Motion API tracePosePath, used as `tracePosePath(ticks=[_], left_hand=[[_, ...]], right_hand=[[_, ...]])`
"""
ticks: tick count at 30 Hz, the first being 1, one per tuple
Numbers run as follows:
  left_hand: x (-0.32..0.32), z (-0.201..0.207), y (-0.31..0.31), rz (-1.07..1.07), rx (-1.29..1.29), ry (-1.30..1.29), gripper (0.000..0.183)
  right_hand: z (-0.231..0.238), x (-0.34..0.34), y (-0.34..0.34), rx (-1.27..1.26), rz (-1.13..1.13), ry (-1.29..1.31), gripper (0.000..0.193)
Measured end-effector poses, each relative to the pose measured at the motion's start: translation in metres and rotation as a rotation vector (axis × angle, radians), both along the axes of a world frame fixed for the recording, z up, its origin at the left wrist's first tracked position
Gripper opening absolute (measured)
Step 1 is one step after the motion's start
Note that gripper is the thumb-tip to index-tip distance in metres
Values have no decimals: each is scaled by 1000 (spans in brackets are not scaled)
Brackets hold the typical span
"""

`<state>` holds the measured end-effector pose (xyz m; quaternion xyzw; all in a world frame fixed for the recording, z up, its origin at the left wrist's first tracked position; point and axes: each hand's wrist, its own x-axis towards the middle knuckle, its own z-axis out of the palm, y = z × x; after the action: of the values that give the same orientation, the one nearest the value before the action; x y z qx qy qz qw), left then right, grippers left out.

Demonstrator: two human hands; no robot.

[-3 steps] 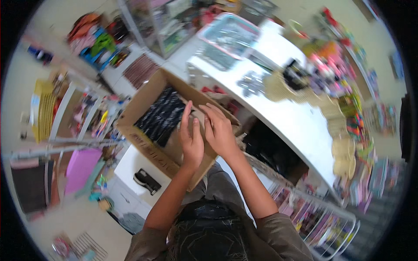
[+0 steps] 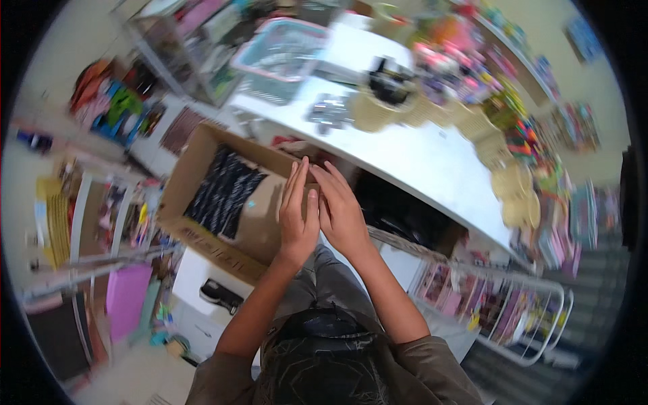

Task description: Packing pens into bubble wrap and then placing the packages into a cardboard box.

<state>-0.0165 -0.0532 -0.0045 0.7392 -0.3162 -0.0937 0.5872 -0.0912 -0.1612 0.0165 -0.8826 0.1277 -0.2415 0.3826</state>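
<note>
The person's left hand (image 2: pixel 299 219) and right hand (image 2: pixel 341 209) were held close together, fingers extended, with nothing visible in them. They hung by the right end of an open, tan cardboard box (image 2: pixel 262 226), which lay left of a long white table (image 2: pixel 418 177). The box looked light and fairly stiff, best gripped by its opposite walls. Inside, at its left end, a black, white-streaked flat bundle (image 2: pixel 226 192) seemed soft, suited to lifting from beneath. Farther off, a pale-blue, pink-rimmed plastic basket (image 2: pixel 266 90) held blurred, shiny contents; a round cream basket (image 2: pixel 373 116) held black items.
</note>
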Motion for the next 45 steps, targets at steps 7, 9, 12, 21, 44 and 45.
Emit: tracePosePath(ticks=[7,9,12,21,44,45], left_hand=[[-102,-5,-64,-506,81,-272,59],[-118,-32,-78,-626,168,-279,61],[-144,-69,-100,-785,369,-265,65],[-186,-143,-86,-752,614,-421,53],[-225,-178,-88,-593,872,-511,85],[-223,-182,-85,-586,873,-509,85]], right_hand=[[4,-194,-43,-117,-440,116,45],[-21,-231,-56,-78,-526,196,46],[-83,-278,-77,-63,-595,334,49],[-165,-343,-75,-156,-481,420,55],[-206,-299,-112,218,-173,852,71],[-209,-299,-108,204,-203,779,69]])
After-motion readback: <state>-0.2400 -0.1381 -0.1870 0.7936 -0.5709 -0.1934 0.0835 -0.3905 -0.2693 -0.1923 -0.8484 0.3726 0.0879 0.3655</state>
